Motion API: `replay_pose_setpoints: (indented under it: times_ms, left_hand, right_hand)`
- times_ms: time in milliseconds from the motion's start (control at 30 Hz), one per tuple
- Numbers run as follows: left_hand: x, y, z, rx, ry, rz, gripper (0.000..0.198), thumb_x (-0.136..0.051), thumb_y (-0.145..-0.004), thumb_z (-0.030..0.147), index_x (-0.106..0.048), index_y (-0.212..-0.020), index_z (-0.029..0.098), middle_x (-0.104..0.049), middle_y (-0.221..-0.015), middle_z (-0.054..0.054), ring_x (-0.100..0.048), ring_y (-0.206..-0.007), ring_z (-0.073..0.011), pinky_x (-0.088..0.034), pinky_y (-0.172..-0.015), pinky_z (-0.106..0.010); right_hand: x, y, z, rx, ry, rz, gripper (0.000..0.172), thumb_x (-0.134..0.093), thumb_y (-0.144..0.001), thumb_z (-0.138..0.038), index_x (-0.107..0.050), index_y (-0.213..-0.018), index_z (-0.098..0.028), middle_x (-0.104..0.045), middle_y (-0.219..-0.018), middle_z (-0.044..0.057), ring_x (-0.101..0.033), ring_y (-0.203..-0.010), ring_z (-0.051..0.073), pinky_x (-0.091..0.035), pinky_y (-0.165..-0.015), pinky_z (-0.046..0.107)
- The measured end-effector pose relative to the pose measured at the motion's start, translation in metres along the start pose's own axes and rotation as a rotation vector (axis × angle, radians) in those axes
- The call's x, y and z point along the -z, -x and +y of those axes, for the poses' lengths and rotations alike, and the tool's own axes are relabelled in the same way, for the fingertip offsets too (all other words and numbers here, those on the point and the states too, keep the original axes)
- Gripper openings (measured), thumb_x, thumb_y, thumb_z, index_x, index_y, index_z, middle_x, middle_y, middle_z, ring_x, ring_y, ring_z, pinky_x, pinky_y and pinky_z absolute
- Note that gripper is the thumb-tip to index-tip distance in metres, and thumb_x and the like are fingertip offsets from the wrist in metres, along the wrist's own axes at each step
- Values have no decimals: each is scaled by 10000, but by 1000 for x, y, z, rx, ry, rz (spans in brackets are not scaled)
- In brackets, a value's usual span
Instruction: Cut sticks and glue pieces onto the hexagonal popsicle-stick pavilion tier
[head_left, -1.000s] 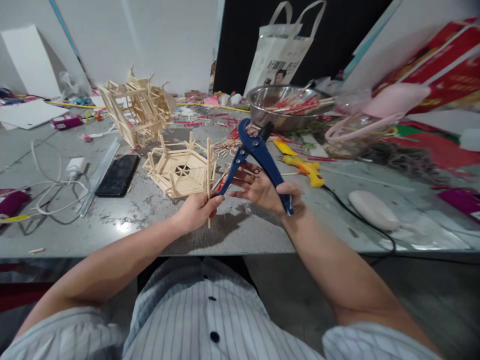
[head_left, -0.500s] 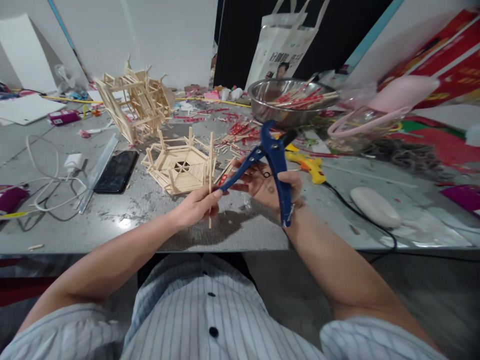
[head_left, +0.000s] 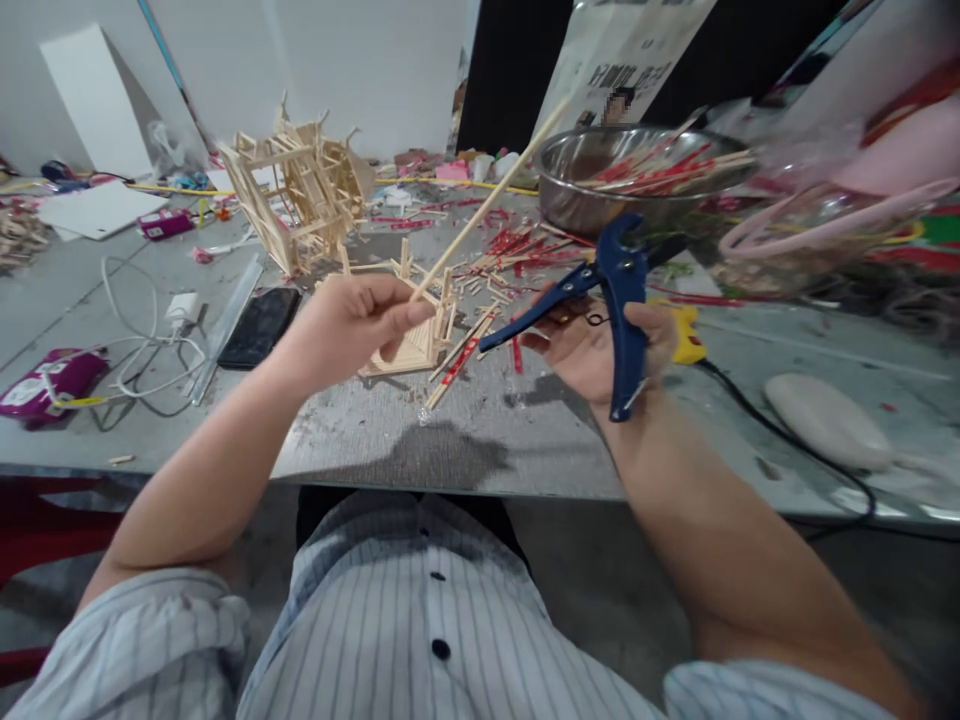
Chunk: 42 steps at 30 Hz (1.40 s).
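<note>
My left hand (head_left: 349, 320) pinches a long wooden stick (head_left: 491, 195) that slants up and to the right, above the table. Behind that hand lies a flat hexagonal stick model (head_left: 420, 335), partly hidden by it. My right hand (head_left: 600, 350) grips the blue-handled cutters (head_left: 607, 300), jaws upward and handles spread apart. The stick and the cutters are not touching.
A taller stick frame model (head_left: 296, 195) stands at the back left. A steel bowl (head_left: 592, 195) holds red-tipped sticks; cut pieces litter the table near it. A black phone (head_left: 259, 325), a charger with white cable (head_left: 176, 315), a yellow glue gun (head_left: 682, 335) and a white oval object (head_left: 825, 420) lie around.
My left hand has risen and tilted the stick from upright to slanting up right. My right hand with the cutters has shifted right, away from the stick. The camera has moved closer.
</note>
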<state>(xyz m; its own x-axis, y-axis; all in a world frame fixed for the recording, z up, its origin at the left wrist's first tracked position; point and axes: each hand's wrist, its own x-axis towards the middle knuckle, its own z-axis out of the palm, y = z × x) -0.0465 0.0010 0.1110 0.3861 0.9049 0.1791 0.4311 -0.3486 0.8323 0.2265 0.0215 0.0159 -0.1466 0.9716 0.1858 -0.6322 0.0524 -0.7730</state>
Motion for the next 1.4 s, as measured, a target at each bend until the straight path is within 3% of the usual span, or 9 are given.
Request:
replay_pose_setpoints:
  times_ms: [100,200,267,433,633,800,1000,1233,1400]
  left_hand:
    - [19,-16,4,16,-158,17,296,-567,-920,329,-677,-782,92,-507,-530,12,-474,-518,-50,-268,-517,-186]
    - [28,-38,-2,88,-230,-181,235,-553,-896,210,-690,-742,98,-555,-549,0,-421,-467,-42,-284,-495,-204]
    - [31,-52,-8,113,-218,-277,123,-596,-829,147,-717,-844,129,-592,-575,4,-445,-469,-55,-320,-504,-207]
    - [27,-74,-18,176,-207,-356,173,-596,-755,61,-685,-893,115,-687,-694,-27,-566,-533,-81,-414,-580,-214]
    - [16,-69,-27,177,-183,-316,80,-612,-733,50,-622,-700,122,-669,-619,-31,-597,-526,-103,-431,-573,-221]
    - [8,-64,-29,179,-179,-282,129,-585,-758,44,-607,-669,136,-647,-553,-16,-582,-457,-98,-437,-518,-215]
    - [3,-64,-28,149,-195,-320,176,-570,-765,22,-594,-644,147,-641,-527,-4,-567,-434,-84,-428,-495,-197]
    - [1,-64,-32,177,-199,-320,172,-602,-734,3,-610,-664,160,-644,-555,-24,-577,-477,-124,-425,-527,-244]
    - [0,-63,-33,132,-251,-320,154,-572,-737,26,-593,-689,172,-629,-546,7,-562,-482,-116,-405,-531,-235]
  right_hand:
    - [-2,0,-1,-2,-7,0,308,-680,-541,-433,-636,-824,-319,-751,-909,-14,-672,-931,196,-527,-814,358]
    - [-3,1,-2,-11,4,25,309,-677,-537,-429,-639,-816,-302,-756,-923,-5,-679,-907,195,-537,-790,351]
    - [-4,1,-2,-30,11,38,305,-668,-535,-418,-644,-811,-290,-757,-936,-2,-681,-893,187,-539,-787,339]
    - [-4,2,-3,-46,63,53,375,-605,-537,-435,-676,-872,-281,-750,-925,0,-683,-905,220,-528,-814,398]
    - [4,1,0,-7,65,34,323,-603,-569,-448,-642,-869,-333,-743,-968,6,-669,-929,248,-519,-823,451]
    - [3,3,2,-13,61,15,399,-619,-569,-418,-642,-959,-341,-736,-910,17,-675,-930,297,-490,-902,534]
    - [-5,4,1,2,25,58,425,-658,-534,-350,-651,-959,-325,-751,-901,30,-675,-1025,325,-483,-930,524]
    - [2,2,3,18,-58,44,352,-666,-571,-346,-649,-922,-365,-752,-938,-21,-688,-959,229,-539,-764,412]
    - [3,3,4,-6,-58,42,240,-662,-591,-315,-636,-828,-340,-740,-909,-14,-669,-958,222,-529,-828,440]
